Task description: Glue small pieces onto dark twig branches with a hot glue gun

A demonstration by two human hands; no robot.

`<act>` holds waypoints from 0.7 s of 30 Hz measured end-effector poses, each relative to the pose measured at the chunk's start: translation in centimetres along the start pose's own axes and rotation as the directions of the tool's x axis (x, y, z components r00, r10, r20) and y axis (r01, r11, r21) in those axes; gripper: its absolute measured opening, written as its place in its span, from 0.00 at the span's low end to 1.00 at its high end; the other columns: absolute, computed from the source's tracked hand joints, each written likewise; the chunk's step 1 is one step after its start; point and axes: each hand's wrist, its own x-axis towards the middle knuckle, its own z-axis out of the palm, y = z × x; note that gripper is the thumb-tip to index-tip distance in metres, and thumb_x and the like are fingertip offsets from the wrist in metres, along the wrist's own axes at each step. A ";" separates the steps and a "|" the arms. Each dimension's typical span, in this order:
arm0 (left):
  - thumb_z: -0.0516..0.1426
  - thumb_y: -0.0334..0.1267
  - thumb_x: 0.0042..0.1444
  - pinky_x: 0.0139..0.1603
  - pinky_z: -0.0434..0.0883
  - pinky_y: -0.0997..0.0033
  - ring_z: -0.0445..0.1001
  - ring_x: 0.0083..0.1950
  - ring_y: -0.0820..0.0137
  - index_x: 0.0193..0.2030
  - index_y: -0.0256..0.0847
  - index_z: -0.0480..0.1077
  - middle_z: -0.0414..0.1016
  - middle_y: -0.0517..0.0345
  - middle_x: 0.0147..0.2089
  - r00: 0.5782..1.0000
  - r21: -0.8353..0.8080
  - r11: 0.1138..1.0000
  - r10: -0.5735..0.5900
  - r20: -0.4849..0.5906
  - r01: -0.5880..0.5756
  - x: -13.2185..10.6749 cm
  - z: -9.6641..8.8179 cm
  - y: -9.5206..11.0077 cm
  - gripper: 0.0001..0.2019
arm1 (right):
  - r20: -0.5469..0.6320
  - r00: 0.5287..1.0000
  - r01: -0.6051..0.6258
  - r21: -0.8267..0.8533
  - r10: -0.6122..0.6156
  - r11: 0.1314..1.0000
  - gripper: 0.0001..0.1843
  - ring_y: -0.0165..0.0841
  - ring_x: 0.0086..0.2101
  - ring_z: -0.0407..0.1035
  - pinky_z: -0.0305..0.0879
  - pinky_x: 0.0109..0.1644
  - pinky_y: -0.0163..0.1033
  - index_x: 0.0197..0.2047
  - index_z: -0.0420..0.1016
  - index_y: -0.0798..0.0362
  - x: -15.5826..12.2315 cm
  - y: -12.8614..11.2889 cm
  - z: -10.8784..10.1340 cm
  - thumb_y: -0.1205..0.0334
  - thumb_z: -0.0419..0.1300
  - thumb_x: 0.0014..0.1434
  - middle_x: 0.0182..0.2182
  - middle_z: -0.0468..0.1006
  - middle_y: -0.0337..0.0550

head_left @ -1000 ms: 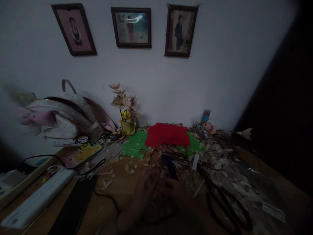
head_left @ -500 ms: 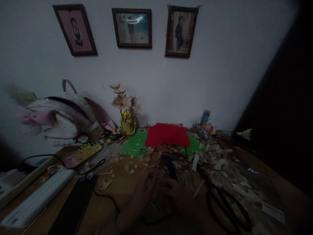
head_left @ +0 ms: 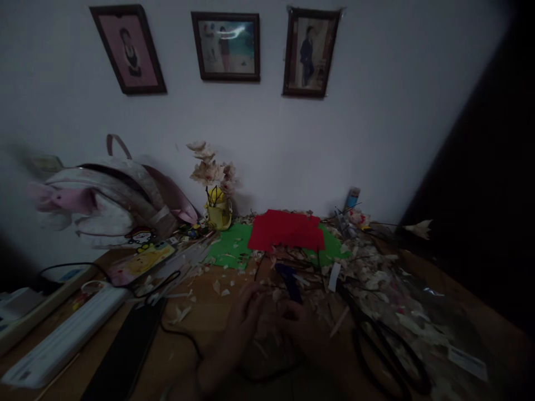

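Note:
My left hand [head_left: 244, 314] is above the front middle of the wooden table, its fingers bent together at the tips. Opposite it, my right hand [head_left: 298, 326] has its fingers curled in a pinch. A gap separates the two hands. The view is too dark to make out what either one holds. Just beyond my right hand lies a dark blue tool [head_left: 289, 283], perhaps a glue gun, partly hidden by the fingers. Pale dried petals or husk pieces [head_left: 225, 292] are scattered around the hands.
Red paper [head_left: 286, 230] lies over green paper [head_left: 232, 245] at the back. Black-handled scissors [head_left: 387, 351] and a heap of pale husks [head_left: 388, 289] are on the right. Left are a power strip [head_left: 29, 312], white box [head_left: 67, 337], phone [head_left: 125, 348], backpack [head_left: 117, 206] and flower pot [head_left: 218, 214].
My right hand has shifted slightly and its fingers have curled in more. The gap between the hands is wider. The tool and papers have stayed in place.

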 end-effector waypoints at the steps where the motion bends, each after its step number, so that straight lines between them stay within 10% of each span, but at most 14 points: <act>1: 0.53 0.40 0.52 0.44 0.64 0.68 0.67 0.42 0.65 0.37 0.42 0.71 0.70 0.54 0.38 1.000 0.015 1.000 0.006 0.017 -0.007 0.1 0.0 -0.1 0.09 | 0.005 1.000 -0.004 -0.022 0.004 1.000 0.16 0.25 0.23 0.54 0.49 0.27 0.32 0.20 0.61 0.54 -0.1 -0.1 0.1 0.54 0.63 0.40 0.19 0.59 0.33; 21: 0.53 0.36 0.52 0.40 0.66 0.70 0.67 0.39 0.68 0.32 0.42 0.72 0.68 0.54 0.37 0.986 0.149 0.976 0.151 0.072 -0.160 0.0 0.3 -1.3 0.06 | 0.002 0.999 -0.048 -0.046 0.048 0.998 0.18 0.26 0.24 0.54 0.50 0.28 0.32 0.19 0.59 0.54 -0.4 -1.0 0.8 0.52 0.63 0.36 0.18 0.58 0.32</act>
